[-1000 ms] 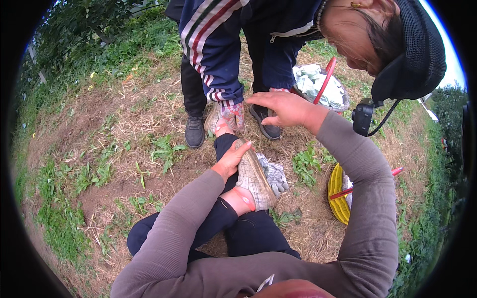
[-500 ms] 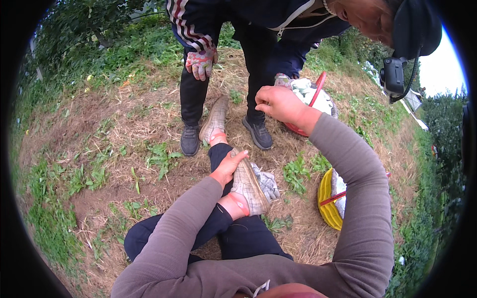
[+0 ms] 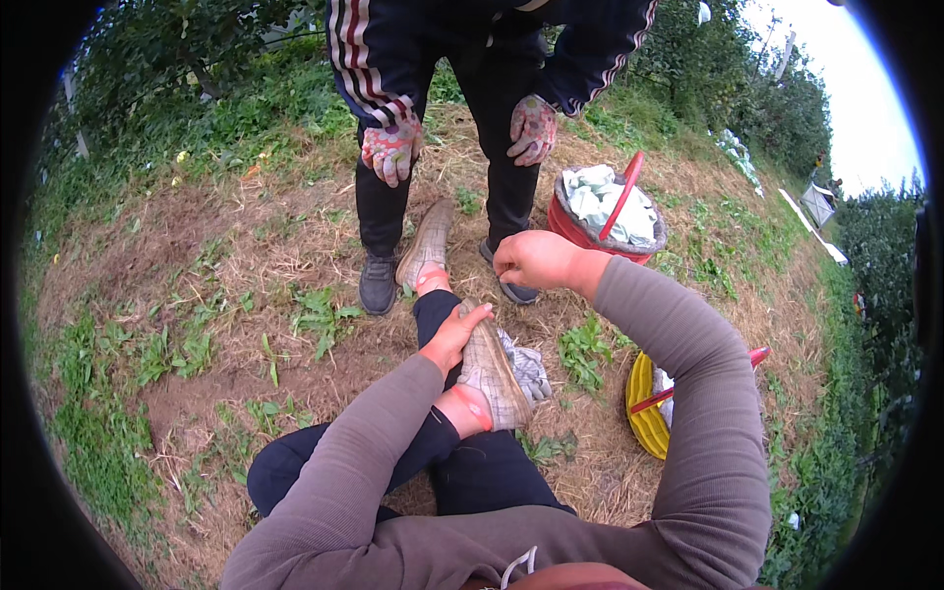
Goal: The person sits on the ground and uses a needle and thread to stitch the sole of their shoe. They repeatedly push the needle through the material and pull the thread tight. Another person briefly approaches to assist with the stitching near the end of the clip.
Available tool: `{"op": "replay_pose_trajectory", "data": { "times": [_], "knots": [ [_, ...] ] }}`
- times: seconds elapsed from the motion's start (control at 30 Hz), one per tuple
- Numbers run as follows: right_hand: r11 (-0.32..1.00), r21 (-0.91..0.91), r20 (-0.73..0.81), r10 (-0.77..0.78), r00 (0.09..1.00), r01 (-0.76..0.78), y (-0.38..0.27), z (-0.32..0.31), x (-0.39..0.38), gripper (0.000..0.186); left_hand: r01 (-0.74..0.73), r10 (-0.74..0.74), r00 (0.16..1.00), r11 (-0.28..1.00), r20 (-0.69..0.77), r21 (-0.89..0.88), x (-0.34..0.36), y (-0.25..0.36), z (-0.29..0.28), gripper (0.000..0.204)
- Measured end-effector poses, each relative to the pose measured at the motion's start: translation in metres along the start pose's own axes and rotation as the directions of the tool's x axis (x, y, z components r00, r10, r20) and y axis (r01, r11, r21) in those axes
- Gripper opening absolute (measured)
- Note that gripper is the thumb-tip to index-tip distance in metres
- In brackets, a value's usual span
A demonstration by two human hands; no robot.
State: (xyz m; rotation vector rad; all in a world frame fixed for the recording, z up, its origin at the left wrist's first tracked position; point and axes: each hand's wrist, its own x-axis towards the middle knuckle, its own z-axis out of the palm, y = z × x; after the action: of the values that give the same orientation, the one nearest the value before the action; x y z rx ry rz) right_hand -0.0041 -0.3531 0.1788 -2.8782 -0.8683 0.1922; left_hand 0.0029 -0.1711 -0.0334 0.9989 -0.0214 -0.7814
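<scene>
My left hand (image 3: 454,335) is closed round the toe end of a pale checked shoe (image 3: 489,379), which is on my foot, drawn up across my other leg. The matching shoe (image 3: 427,241) is on my other foot, stretched out ahead. Raised to the right, my right hand (image 3: 539,260) has its fingers curled down in front of the co-worker's foot. Its fingertips are partly hidden, so I cannot make out what is in them, if anything. Beside the held shoe, a crumpled grey-white cloth or glove (image 3: 529,366) lies on the ground.
A co-worker in dark trousers (image 3: 379,202) stands facing me, gloved hands (image 3: 532,130) at the knees. A red basket (image 3: 580,231) full of pale wrapped pieces stands at the right. Nearer is a yellow basket (image 3: 645,408), partly behind my right arm. Dry grass and weeds (image 3: 583,351) cover the ground.
The co-worker has straightened out of view above the shoulders and moved a gloved hand from the red basket to the knee. My right hand has lowered slightly; my left keeps its grip.
</scene>
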Motion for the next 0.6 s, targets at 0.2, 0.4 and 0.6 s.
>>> {"op": "replay_pose_trajectory", "data": {
  "times": [0.2, 0.4, 0.6],
  "knots": [
    [0.997, 0.011, 0.200, 0.072, 0.977, -0.075, -0.007, 0.029, -0.001, 0.031, -0.018, 0.018, 1.000, 1.000, 0.011, 0.000, -0.009, 0.005, 0.005, 0.071],
    [0.986, 0.034, 0.246, 0.149, 0.958, -0.162, -0.018, 0.045, -0.005, 0.047, -0.004, 0.005, 1.000, 1.000, 0.020, -0.029, -0.009, 0.004, 0.005, 0.074],
    [0.956, 0.208, 0.192, 0.168, 0.967, -0.207, -0.014, 0.058, -0.010, 0.047, 0.012, -0.013, 1.000, 0.999, -0.010, -0.050, -0.009, 0.002, 0.007, 0.068]
  ]
}}
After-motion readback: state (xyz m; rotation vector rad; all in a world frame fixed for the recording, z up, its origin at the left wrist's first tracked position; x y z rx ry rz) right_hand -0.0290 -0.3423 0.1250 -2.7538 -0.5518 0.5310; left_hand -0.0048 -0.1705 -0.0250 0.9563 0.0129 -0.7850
